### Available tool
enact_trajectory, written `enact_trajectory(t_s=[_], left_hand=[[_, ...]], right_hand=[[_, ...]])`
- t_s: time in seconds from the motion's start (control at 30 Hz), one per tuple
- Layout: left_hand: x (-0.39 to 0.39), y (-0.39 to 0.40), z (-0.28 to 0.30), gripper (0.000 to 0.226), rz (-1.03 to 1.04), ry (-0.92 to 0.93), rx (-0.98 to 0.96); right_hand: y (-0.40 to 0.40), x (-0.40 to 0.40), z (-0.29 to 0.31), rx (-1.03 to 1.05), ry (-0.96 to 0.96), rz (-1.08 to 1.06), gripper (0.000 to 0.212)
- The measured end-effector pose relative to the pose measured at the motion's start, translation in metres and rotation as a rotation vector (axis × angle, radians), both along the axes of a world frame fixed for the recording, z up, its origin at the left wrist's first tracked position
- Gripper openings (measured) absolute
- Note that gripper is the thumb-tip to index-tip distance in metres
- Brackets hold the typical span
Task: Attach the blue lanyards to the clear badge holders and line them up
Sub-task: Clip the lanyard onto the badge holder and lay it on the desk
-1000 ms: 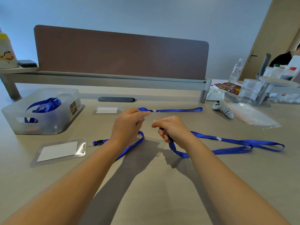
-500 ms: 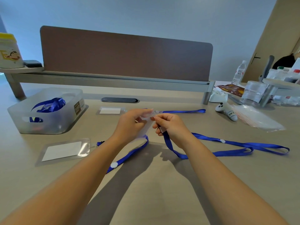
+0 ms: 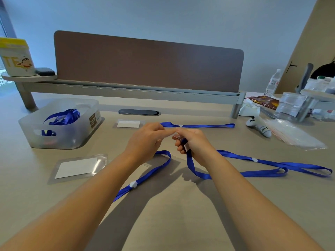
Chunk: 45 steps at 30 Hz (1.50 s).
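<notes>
Above the desk, the left hand (image 3: pixel 145 142) pinches a clear badge holder (image 3: pixel 176 136) against the right hand (image 3: pixel 194 144), whose curled fingers grip the blue lanyard (image 3: pixel 257 161) clip; its strap trails rightward.

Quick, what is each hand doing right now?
Left hand: pinching the small clear plastic badge holder.
Right hand: gripping the clip end of the long blue ribbon lanyard.

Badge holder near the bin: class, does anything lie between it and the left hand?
Nothing visible does. Only bare table separates the badge holder from the left hand, which is busy at the clip with the right hand.
</notes>
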State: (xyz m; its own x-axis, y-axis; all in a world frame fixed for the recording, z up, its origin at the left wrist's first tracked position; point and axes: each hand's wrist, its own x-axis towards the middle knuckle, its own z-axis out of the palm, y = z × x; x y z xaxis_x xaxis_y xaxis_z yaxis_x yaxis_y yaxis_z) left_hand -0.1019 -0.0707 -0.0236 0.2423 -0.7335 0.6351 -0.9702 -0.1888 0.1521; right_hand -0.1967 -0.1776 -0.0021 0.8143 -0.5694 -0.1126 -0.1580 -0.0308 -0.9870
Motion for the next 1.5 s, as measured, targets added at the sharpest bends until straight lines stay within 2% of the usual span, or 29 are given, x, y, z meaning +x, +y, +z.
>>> enact_trajectory(t_s=[0.2,0.33,0.5,0.77,1.13,1.3,1.4,1.5], left_hand=[[0.0,0.001,0.003,0.033,0.091,0.264,0.041],[-0.001,0.004,0.009,0.029,0.031,0.407,0.063],[-0.005,0.002,0.015,0.025,0.006,0.663,-0.018],[-0.003,0.001,0.015,0.021,0.038,0.68,-0.031],[-0.001,-0.003,0.014,0.018,0.169,0.416,0.02],[0.0,-0.006,0.012,0.016,0.151,0.373,-0.023],[-0.001,-0.005,0.014,0.016,0.107,0.462,-0.072],[-0.002,0.0,0.015,0.02,-0.014,0.684,-0.138]], right_hand=[[0.002,0.004,0.001,-0.082,-0.036,0.089,0.023],[0.004,0.006,0.0,-0.195,-0.015,0.123,0.023],[0.007,0.01,-0.002,-0.302,-0.028,0.109,0.017],[0.009,0.007,-0.004,-0.308,-0.055,0.126,0.024],[0.015,0.014,-0.009,-0.542,-0.028,0.113,0.025],[0.013,0.014,-0.009,-0.575,-0.052,0.074,0.024],[0.012,0.014,-0.007,-0.505,-0.074,0.076,0.025],[0.009,0.012,0.0,-0.351,-0.112,0.086,0.025]])
